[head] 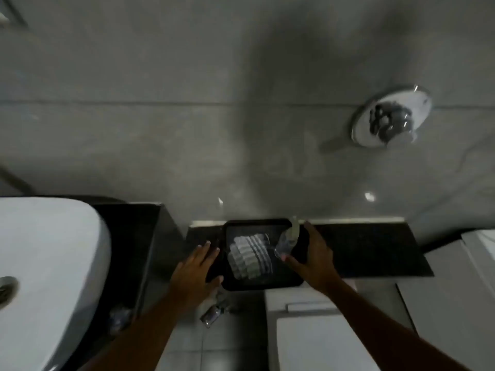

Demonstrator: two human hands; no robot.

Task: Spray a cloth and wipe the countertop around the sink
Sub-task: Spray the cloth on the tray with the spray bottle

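Observation:
A black tray (290, 281) rests on a dark ledge (369, 250) against the tiled wall. On it lies a folded grey-and-white striped cloth (249, 257). A clear spray bottle (288, 241) with a pale nozzle stands at the tray's right side. My right hand (313, 253) is spread next to the bottle, thumb near its base and fingers behind it; whether it touches the bottle is blurred. My left hand (195, 271) hovers open at the tray's left edge, holding nothing. The white sink (51, 263) sits at the left on a black countertop (131, 236).
A round chrome wall fitting (391, 117) is mounted on the grey tiles at upper right. Below the ledge stands a white toilet tank and lid (316, 336). A chrome fixture (214, 313) is down between countertop and toilet. A white surface (460, 290) is at far right.

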